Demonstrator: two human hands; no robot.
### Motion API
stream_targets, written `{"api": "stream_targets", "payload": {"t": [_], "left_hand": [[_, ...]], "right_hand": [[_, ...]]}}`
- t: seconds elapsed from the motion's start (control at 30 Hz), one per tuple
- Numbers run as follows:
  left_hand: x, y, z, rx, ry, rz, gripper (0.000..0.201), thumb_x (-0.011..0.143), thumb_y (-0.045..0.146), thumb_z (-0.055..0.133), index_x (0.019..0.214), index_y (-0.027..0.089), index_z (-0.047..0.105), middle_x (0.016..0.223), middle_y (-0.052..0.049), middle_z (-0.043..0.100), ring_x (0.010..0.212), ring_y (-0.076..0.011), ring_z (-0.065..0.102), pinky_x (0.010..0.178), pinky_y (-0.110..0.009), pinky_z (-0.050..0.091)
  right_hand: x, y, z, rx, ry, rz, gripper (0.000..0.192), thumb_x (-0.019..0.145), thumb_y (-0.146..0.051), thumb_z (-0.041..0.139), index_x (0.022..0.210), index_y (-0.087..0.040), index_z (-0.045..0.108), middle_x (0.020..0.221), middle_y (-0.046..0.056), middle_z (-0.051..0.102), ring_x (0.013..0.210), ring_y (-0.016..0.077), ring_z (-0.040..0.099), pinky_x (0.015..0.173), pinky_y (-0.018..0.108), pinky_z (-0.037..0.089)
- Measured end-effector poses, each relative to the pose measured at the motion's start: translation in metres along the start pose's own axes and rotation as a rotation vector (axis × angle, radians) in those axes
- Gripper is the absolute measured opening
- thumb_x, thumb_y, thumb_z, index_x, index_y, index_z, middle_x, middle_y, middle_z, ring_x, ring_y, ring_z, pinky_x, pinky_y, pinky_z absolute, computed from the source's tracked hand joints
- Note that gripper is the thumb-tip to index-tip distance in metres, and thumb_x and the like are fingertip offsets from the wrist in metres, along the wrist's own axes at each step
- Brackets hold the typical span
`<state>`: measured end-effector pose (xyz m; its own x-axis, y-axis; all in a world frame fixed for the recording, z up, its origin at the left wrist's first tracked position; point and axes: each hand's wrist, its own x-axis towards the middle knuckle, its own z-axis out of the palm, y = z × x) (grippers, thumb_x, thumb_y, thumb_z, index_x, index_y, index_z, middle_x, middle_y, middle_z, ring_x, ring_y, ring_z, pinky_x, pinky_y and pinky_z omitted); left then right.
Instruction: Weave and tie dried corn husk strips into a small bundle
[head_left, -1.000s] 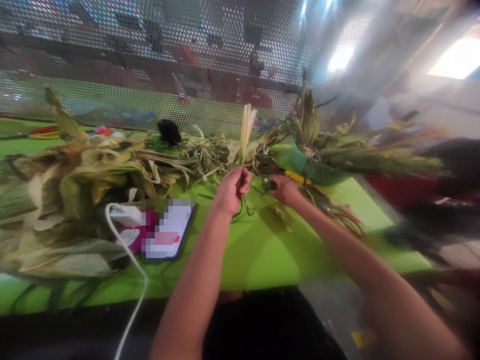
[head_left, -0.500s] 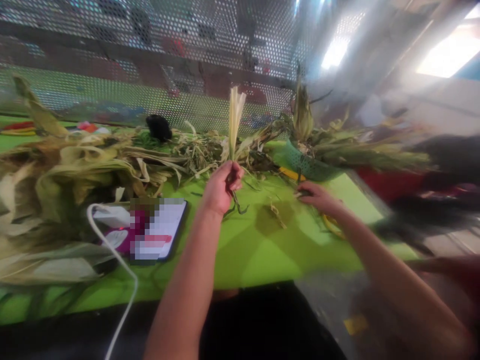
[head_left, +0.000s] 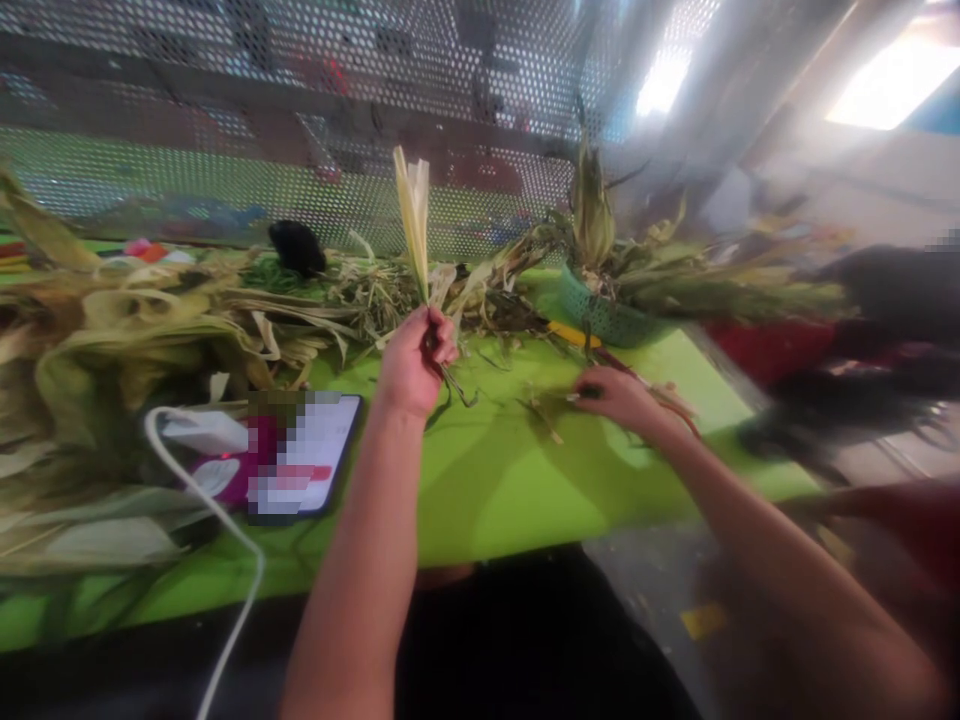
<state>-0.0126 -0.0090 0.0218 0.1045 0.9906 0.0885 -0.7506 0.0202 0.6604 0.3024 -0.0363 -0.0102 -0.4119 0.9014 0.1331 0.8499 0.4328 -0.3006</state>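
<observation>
My left hand (head_left: 420, 360) is closed around a bundle of pale dried corn husk (head_left: 414, 215), which fans out upward from the fist. A thin dark stem (head_left: 459, 385), looking like wire or twine, sticks out below the fingers. Low over the right side of the green table, my right hand (head_left: 611, 395) has its fingers pinched together. A short dark thin piece stands up by its fingertips; blur hides what it is and whether the fingers grip it. Husk scraps (head_left: 541, 412) lie just left of that hand.
Heaped dried husks (head_left: 150, 350) cover the left and back of the table (head_left: 487, 500). A phone (head_left: 326, 450) and white cable (head_left: 247, 540) lie at left. A green basket (head_left: 607, 315) with husks stands back right, beside a yellow-handled tool (head_left: 574, 334). Perforated metal (head_left: 360, 120) rises behind.
The left hand, still holding the husk bundle, has moved slightly left and up, and the bundle leans more to the left. My right hand has shifted a little left; the camera view has shifted too.
</observation>
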Motion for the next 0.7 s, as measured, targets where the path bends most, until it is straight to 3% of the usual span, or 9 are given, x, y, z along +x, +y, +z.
{"api": "stream_targets", "payload": {"t": [0.5,0.7], "left_hand": [[-0.0023,0.0068,0.0053,0.062,0.071,0.012,0.028,0.091,0.033,0.055,0.067,0.019,0.052,0.055,0.005,0.046,0.037,-0.0032,0.034,0.044,-0.021,0.036],[-0.0017,0.0075,0.0045,0.047,0.070,0.005,0.027,0.091,0.031,0.054,0.068,0.019,0.051,0.055,0.005,0.046,0.037,-0.0030,0.033,0.044,-0.020,0.035]], "right_hand": [[0.0024,0.0060,0.0005,0.092,0.008,0.033,0.028,0.089,-0.036,0.056,0.101,-0.022,0.077,0.097,0.005,0.074,0.095,0.0228,0.065,0.088,0.035,0.049],[0.0035,0.0037,-0.0019,0.292,-0.019,0.171,0.039,0.085,-0.036,0.060,0.119,-0.020,0.069,0.095,0.004,0.073,0.082,0.0199,0.066,0.076,0.032,0.052]]}}
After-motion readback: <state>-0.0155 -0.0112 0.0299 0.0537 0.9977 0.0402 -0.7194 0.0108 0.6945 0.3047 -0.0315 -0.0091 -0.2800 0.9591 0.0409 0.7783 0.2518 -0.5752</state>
